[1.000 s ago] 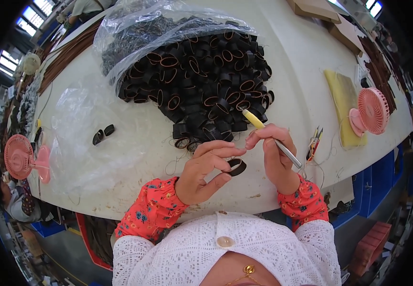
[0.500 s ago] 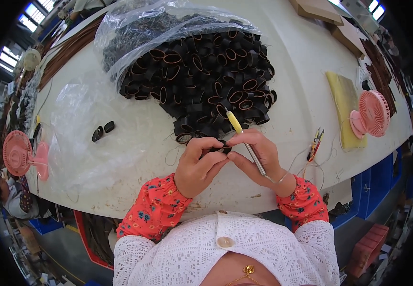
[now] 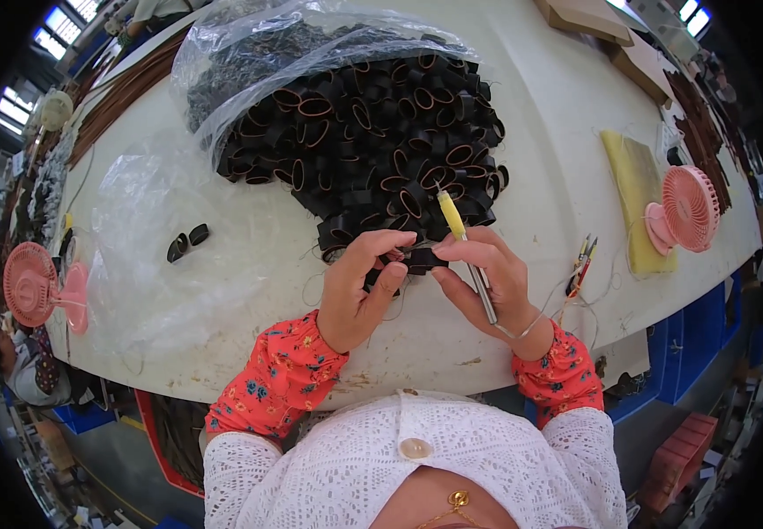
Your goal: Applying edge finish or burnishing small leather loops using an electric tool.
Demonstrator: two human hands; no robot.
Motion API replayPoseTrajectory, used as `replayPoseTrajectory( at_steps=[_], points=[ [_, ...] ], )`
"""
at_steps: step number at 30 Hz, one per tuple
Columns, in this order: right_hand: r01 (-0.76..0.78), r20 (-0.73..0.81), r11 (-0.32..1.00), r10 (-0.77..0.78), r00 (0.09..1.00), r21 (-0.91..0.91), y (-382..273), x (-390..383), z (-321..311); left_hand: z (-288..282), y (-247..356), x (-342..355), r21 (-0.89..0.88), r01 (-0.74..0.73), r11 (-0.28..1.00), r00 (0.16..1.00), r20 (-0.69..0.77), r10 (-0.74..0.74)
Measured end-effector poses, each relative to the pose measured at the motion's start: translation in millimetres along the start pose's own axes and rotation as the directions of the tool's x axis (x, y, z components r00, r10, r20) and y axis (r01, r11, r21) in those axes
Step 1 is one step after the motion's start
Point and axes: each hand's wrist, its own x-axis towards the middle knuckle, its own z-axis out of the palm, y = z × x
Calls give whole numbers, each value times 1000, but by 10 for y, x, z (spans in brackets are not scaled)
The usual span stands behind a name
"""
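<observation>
Between my hands, just in front of the heap, is a small black leather-like loop (image 3: 420,260). My left hand (image 3: 359,286) is closed at its left end, with finger and thumb around it. My right hand (image 3: 494,278) pinches the right end with thumb and forefinger. It also holds a corded pen-shaped tool (image 3: 452,216), yellow and silver, its thin tip pointing up and away over the heap. Behind lies the large heap of black loops (image 3: 355,150) with brownish edges, partly under clear plastic.
Two black loops (image 3: 189,242) lie on a clear plastic sheet (image 3: 152,291) at left. Pink fans (image 3: 690,209) stand on both sides. Small pliers-like cutters (image 3: 582,264) and cord lie at right, near a yellow pad (image 3: 632,203). Another person (image 3: 24,361) is at far left.
My hands have drawn slightly apart, showing more of the black loop between them. The right hand and pen-shaped tool have shifted a little right, the tip moving up.
</observation>
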Motion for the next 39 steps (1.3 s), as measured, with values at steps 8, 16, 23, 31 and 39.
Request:
replayPoseTrajectory(
  at_steps=[8,16,23,31,39],
  points=[
    [142,90,984,-132,987,-111,138,-60,-48,40,50,147,-13,70,997,998,-2,-70],
    [160,235,984,-136,962,-84,62,14,-109,-24,-113,92,-69,236,969,968,104,-228],
    [180,240,983,-163,957,-48,116,-15,-92,-67,-10,86,186,37,982,995,86,-53],
    [181,229,983,-171,958,-26,88,7,-76,-36,-56,77,368,-255,894,966,71,247],
    [133,140,990,-137,981,41,109,-28,-37,86,-115,-42,-314,223,923,975,77,-209]
  ],
)
